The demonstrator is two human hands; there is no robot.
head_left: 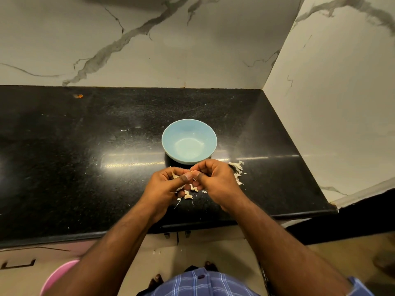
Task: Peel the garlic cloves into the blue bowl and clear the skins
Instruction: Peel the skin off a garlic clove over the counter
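at frame centre both hands, left hand [171,184] and right hand [215,180], pinch one garlic clove [194,173], small, light, its papery skin brittle, best nipped at the tip

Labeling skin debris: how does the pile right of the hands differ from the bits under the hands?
The right pile of skins is long, pale strips lying fully in view; the bits under the hands are smaller, more rounded pieces, partly hidden. The right pile sits closer to the blue bowl. Both lie on the black counter, outside the bowl.
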